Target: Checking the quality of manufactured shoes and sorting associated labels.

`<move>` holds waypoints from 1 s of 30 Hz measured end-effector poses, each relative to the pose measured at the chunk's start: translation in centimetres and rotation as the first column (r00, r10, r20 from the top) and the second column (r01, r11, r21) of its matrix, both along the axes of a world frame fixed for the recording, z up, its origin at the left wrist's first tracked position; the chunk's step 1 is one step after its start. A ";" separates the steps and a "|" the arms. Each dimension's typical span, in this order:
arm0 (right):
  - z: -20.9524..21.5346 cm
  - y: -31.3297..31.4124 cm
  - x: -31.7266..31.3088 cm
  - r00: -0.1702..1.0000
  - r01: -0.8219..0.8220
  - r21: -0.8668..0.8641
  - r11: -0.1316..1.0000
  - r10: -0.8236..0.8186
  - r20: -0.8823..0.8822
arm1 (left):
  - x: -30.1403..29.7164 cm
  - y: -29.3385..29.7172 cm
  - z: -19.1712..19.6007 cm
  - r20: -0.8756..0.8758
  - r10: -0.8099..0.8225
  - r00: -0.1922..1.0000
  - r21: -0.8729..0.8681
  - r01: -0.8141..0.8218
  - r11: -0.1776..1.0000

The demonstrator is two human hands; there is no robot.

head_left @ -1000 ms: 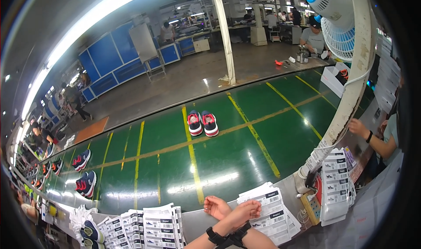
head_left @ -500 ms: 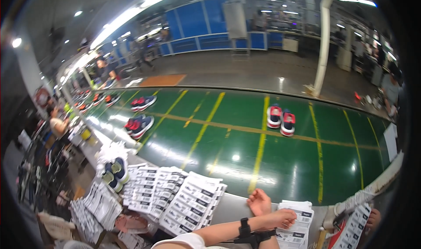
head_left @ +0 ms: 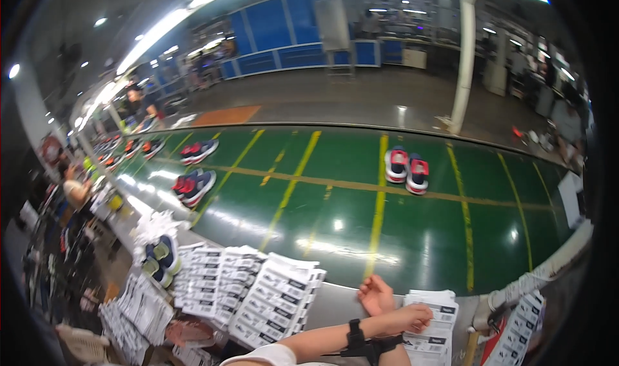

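My forearms cross at the bottom right. My left hand (head_left: 411, 318) reaches across from the lower left and hovers over the near part of a stack of printed label sheets (head_left: 440, 340). Its fingers are curled together, and what they hold, if anything, is too small to make out. Just left of it, my right hand (head_left: 376, 295) is raised at the near edge of the green belt (head_left: 342, 250), fingers loosely bent and apart, nothing seen in them. Black straps (head_left: 356, 340) sit on the wrists. A pair of navy and red sneakers (head_left: 407, 170) stands on the belt ahead.
Fanned printed label sheets (head_left: 274, 301) cover the ledge to the left, beside dark shoes with pale green insides (head_left: 162, 261) and crumpled white paper (head_left: 157, 227). More sneakers (head_left: 195, 187) sit on the belt's left. A white pole (head_left: 465, 63) rises beyond. People work at far left and right.
The whole view has shifted slightly, with the scene sliding a little to the left. Both hands keep nearly the same pose and place over the sheets and belt edge.
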State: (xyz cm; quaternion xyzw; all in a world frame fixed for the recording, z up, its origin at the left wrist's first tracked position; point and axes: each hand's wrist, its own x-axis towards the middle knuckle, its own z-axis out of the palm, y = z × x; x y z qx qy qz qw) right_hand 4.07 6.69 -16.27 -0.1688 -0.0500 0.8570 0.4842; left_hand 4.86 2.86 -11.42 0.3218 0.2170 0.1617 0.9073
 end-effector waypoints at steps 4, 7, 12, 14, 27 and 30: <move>-0.1 -0.2 -0.4 0.998 0.034 0.028 0.999 -0.032 -0.054 | -0.5 0.1 -0.5 -0.072 0.022 0.997 -0.059 -0.026 0.998; 0.1 -0.4 -0.8 0.996 0.022 0.010 1.000 -0.021 -0.087 | -1.0 0.2 -0.3 -0.059 -0.008 0.998 -0.114 0.001 0.993; -0.2 -0.5 -0.9 0.995 -0.006 0.024 1.000 0.008 -0.100 | -1.2 -0.1 0.5 -0.050 0.011 0.999 -0.121 -0.017 0.992; -0.8 -0.7 -0.6 0.995 0.016 0.002 1.000 -0.016 -0.094 | -1.0 0.0 0.8 -0.150 -0.048 0.987 -0.069 0.038 0.997; 2.0 -0.1 -1.0 0.998 0.061 -0.083 0.995 -0.058 0.032 | 0.3 31.9 6.1 -0.316 0.807 0.499 0.694 0.701 -0.162; 1.9 -0.2 -1.1 0.996 0.071 -0.110 0.991 -0.064 0.063 | 1.2 37.9 6.8 -0.268 0.908 0.322 0.584 0.804 -0.112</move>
